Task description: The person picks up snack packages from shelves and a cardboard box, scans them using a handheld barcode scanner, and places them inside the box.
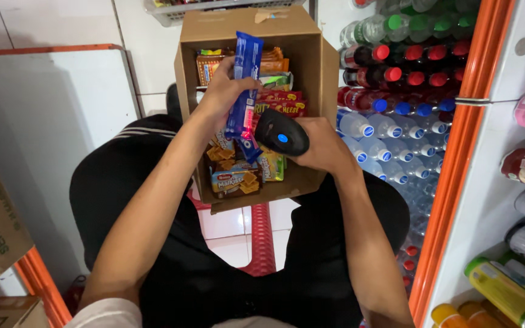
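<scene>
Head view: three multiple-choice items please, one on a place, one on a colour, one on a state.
1. Where does the cardboard box rest?
A. on the person's lap
B. on a shelf
C. inside the cooler

2. What colour is the long packet in the left hand?
A. green
B. blue
C. yellow

3. What is the right hand doing?
A. resting empty
B. closing a flap
C. gripping a black handheld scanner

Answers: 1 A, the box sits across the thighs; 2 B, its wrapper is blue; 3 C, the fingers wrap the scanner, whose blue light glows beside the packet.
</scene>
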